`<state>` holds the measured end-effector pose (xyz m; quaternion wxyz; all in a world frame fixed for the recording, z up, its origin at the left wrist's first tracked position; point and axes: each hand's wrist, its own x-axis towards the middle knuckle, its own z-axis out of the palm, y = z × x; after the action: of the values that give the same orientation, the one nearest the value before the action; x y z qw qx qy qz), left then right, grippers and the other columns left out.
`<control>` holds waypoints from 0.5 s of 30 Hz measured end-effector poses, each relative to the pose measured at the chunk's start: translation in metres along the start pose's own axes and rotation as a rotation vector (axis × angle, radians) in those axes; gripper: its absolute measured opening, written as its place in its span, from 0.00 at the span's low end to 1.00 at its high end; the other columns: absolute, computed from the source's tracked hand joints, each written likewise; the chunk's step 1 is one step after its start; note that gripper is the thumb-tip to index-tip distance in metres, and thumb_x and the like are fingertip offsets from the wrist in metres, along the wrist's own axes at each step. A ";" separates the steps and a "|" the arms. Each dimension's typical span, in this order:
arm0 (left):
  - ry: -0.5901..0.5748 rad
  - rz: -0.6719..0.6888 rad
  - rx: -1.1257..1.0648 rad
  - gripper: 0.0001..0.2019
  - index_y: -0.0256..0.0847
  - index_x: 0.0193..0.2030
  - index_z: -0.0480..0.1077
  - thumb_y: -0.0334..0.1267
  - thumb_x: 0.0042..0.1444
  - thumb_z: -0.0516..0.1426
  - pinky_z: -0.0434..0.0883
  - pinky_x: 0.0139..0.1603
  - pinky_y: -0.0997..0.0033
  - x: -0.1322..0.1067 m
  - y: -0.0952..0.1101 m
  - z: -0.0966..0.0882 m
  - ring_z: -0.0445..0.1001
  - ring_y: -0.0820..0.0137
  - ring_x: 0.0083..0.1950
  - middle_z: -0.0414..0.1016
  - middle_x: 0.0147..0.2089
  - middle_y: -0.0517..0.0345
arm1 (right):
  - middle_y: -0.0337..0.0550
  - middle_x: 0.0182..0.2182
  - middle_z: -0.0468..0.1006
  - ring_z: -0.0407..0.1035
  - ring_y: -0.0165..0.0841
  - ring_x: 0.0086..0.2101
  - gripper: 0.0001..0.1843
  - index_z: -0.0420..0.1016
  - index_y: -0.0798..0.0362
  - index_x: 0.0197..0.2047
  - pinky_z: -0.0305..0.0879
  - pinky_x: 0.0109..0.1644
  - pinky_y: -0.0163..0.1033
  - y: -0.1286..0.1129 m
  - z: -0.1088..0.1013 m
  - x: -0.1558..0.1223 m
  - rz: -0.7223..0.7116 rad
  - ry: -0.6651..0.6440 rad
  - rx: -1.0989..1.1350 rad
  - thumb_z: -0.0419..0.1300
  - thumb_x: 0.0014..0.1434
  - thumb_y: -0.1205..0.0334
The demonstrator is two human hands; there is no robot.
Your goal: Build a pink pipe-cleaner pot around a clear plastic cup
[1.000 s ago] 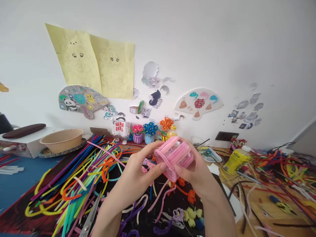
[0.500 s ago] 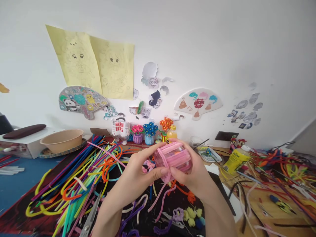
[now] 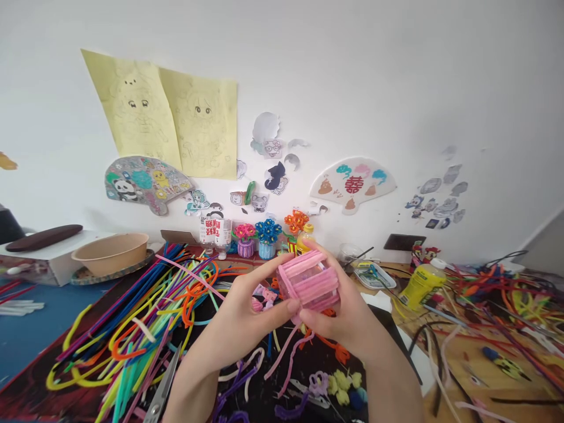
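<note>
Both hands hold up a small clear container wrapped in pink pipe cleaners (image 3: 308, 283) above the table. My left hand (image 3: 240, 320) grips its left side, thumb and fingers closed on it. My right hand (image 3: 348, 317) holds its right and lower side, fingers wrapped round the back. A loose pink pipe-cleaner tail (image 3: 286, 352) hangs down from the wrapped container between my wrists.
A heap of coloured pipe cleaners (image 3: 132, 317) lies at left, with scissors (image 3: 161, 390) near the front. A tan bowl (image 3: 110, 249), small pipe-cleaner flowers in pots (image 3: 267, 235), a yellow glue bottle (image 3: 420, 285) and more pipe cleaners (image 3: 506, 294) at right surround my hands.
The pink-wrapped container has turned a little in my hands and my fingers have shifted along it. The view has dipped slightly.
</note>
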<state>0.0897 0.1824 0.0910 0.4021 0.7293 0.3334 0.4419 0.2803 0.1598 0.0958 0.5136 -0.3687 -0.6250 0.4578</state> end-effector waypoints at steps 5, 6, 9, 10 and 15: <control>-0.067 0.012 -0.139 0.28 0.49 0.63 0.69 0.49 0.56 0.65 0.62 0.69 0.54 0.000 0.000 -0.003 0.66 0.54 0.68 0.72 0.66 0.55 | 0.46 0.64 0.66 0.61 0.46 0.63 0.49 0.57 0.42 0.70 0.60 0.66 0.50 -0.001 -0.001 -0.001 -0.047 0.056 -0.157 0.72 0.48 0.66; -0.066 -0.002 -0.162 0.28 0.49 0.63 0.70 0.49 0.56 0.65 0.64 0.69 0.55 0.000 0.000 -0.002 0.68 0.53 0.67 0.73 0.65 0.54 | 0.46 0.65 0.65 0.61 0.47 0.64 0.49 0.57 0.42 0.70 0.58 0.68 0.52 -0.001 -0.001 0.000 -0.056 0.055 -0.184 0.72 0.48 0.66; -0.032 -0.035 -0.216 0.25 0.48 0.62 0.70 0.47 0.59 0.64 0.69 0.64 0.57 0.003 0.003 0.000 0.70 0.54 0.65 0.73 0.65 0.54 | 0.46 0.65 0.64 0.61 0.47 0.63 0.51 0.54 0.40 0.71 0.58 0.67 0.54 -0.002 0.000 0.000 -0.081 0.093 -0.156 0.72 0.49 0.64; -0.017 -0.024 -0.243 0.24 0.49 0.62 0.69 0.46 0.60 0.63 0.70 0.63 0.59 0.004 0.004 0.001 0.70 0.55 0.65 0.72 0.65 0.54 | 0.46 0.65 0.64 0.63 0.47 0.63 0.52 0.52 0.39 0.71 0.61 0.66 0.53 -0.002 0.001 0.000 -0.102 0.117 -0.115 0.73 0.49 0.63; 0.042 0.065 -0.375 0.20 0.50 0.61 0.68 0.43 0.63 0.61 0.71 0.61 0.72 0.006 0.012 0.006 0.70 0.64 0.65 0.71 0.66 0.56 | 0.46 0.66 0.64 0.63 0.46 0.63 0.49 0.54 0.38 0.68 0.64 0.65 0.51 -0.002 0.008 0.001 -0.213 0.164 -0.045 0.74 0.49 0.61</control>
<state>0.0993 0.1804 0.1025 0.5093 0.6427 0.2297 0.5241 0.2724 0.1585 0.0977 0.6006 -0.3477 -0.6265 0.3548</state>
